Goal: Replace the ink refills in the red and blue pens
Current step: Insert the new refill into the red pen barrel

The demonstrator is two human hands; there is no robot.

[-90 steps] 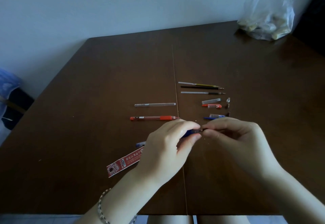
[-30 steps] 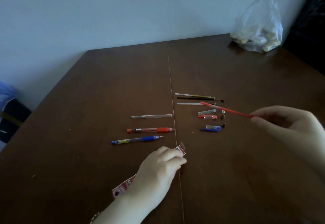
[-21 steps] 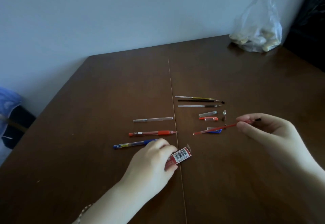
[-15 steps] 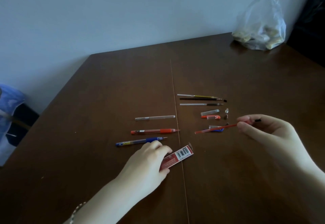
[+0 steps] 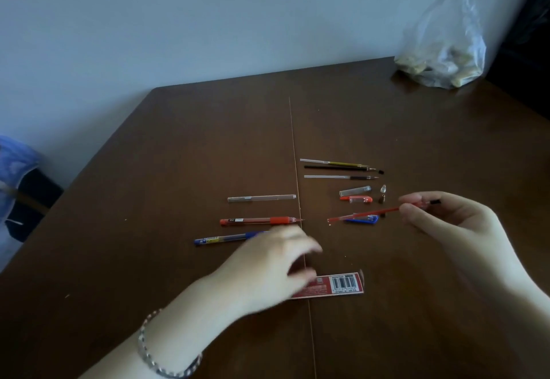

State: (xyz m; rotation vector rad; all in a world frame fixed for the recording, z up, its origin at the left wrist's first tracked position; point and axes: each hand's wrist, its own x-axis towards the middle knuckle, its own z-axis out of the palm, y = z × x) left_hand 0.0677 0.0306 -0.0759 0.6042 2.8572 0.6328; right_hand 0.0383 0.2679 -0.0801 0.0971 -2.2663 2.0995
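My right hand (image 5: 446, 224) pinches a thin red ink refill (image 5: 364, 216) near its black-capped end, holding it level just above the table with its tip pointing left. The red pen (image 5: 259, 220) lies in the middle of the table. Below it lies the blue pen (image 5: 221, 239), its tip end hidden under my left hand (image 5: 273, 265). That hand is blurred, fingers apart, holding nothing, hovering beside the red refill packet (image 5: 336, 285), which lies flat with its barcode up.
Three old refills (image 5: 336, 168), a clear pen barrel (image 5: 262, 198), a clear cap (image 5: 355, 190), red cap (image 5: 357, 199), blue cap (image 5: 361, 220) and small tips (image 5: 383, 189) lie right of the table's centre seam. A plastic bag (image 5: 443, 60) sits at the far right corner.
My left hand has let go of the red packet, which now lies flat, and is moving up toward the pens. My right hand still holds the red refill in about the same place.
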